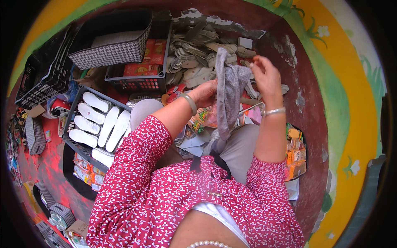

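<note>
A limp piece of grey knitted fabric (228,91) hangs upright in front of me, above my lap. My left hand (205,93) grips its left edge, with the fingers partly hidden behind the cloth. To the right of the fabric's top my right hand (265,77) is raised, thumb and fingers drawn together. Anything pinched in those fingertips is too small to make out. Behind the fabric lies a heap of pale shoe soles (194,51). Below it, colourful small packets and thread-like strands (199,120) sit between my knees.
A dark basket (84,151) at my left holds several white soles (109,126). Farther back, a black crate (136,82) contains red boxes, with a houndstooth-patterned bin (111,53) on top. Orange packets (296,153) stand by my right side, near the painted wall (351,103).
</note>
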Demonstrator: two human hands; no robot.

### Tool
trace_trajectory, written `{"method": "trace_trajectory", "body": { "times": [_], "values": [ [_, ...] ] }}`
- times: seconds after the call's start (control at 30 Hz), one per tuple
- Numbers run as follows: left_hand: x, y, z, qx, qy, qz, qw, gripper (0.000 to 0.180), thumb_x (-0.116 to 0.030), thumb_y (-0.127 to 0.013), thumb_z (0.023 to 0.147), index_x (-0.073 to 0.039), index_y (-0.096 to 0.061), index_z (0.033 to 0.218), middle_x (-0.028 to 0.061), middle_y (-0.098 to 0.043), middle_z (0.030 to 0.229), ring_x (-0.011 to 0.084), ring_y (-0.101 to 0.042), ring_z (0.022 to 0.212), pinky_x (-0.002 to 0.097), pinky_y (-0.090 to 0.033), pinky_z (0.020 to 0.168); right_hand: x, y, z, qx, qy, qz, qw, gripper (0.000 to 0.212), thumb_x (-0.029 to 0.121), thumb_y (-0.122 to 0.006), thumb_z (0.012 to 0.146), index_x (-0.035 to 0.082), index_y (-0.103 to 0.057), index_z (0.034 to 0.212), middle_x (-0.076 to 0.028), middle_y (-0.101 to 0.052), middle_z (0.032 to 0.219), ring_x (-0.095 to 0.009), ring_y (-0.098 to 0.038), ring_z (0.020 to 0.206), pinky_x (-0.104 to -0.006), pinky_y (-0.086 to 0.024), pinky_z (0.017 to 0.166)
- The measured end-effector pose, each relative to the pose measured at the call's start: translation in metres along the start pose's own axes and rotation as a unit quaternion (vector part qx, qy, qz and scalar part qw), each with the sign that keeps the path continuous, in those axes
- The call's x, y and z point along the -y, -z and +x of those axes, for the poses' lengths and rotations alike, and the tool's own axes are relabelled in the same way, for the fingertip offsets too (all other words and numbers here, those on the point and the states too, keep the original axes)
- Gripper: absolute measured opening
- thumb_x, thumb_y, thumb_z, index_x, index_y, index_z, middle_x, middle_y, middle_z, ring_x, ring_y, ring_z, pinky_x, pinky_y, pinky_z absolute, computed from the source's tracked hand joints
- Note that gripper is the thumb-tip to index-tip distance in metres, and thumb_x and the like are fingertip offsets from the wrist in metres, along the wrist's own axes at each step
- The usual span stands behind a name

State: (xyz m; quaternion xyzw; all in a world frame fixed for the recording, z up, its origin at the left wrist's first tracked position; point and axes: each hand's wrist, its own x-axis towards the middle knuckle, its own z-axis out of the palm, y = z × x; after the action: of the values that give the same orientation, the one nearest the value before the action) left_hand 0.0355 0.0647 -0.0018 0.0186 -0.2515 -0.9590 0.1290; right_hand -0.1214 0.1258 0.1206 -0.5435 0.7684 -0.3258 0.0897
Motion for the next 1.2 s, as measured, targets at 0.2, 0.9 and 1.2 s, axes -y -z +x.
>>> {"method": "trace_trajectory", "body": {
  "times": [0.2,0.9,1.2],
  "values": [
    [0.019,0.004,0.018,-0.059,-0.083,0.202,0.974,0.039,-0.008,-0.059,0.081,-0.004,-0.045,0.117,0.0075,-0.060,0.100,0.0148,-0.056,0.093,0.0319,-0.045,0.084,-0.034,-0.067,-0.059,0.017,-0.103,0.441,0.892,0.067,0.023,-0.074,0.074,-0.006,-0.040,0.123,-0.013,-0.055,0.114,-0.019,-0.054,0.101,-0.0289,-0.042,0.089],
    [0.025,0.007,0.009,0.006,0.077,0.486,0.870,0.022,-0.003,-0.054,0.074,0.004,-0.059,0.094,0.0063,-0.061,0.077,0.0132,-0.055,0.069,0.0278,-0.045,0.058,-0.057,-0.079,-0.073,-0.126,0.120,0.010,0.985,0.045,0.046,-0.063,0.076,0.003,-0.059,0.086,-0.013,-0.059,0.078,-0.034,-0.057,0.074,-0.0384,-0.046,0.064],
    [0.019,-0.003,0.011,0.023,0.113,0.397,0.910,0.027,-0.006,-0.062,0.075,0.003,-0.055,0.100,0.0049,-0.060,0.094,0.0105,-0.054,0.083,0.0249,-0.045,0.073,-0.064,-0.085,-0.073,-0.237,0.157,-0.044,0.958,0.022,0.020,-0.060,0.084,0.003,-0.054,0.071,-0.012,-0.052,0.065,-0.030,-0.052,0.057,-0.0372,-0.042,0.052]
  ]
}}
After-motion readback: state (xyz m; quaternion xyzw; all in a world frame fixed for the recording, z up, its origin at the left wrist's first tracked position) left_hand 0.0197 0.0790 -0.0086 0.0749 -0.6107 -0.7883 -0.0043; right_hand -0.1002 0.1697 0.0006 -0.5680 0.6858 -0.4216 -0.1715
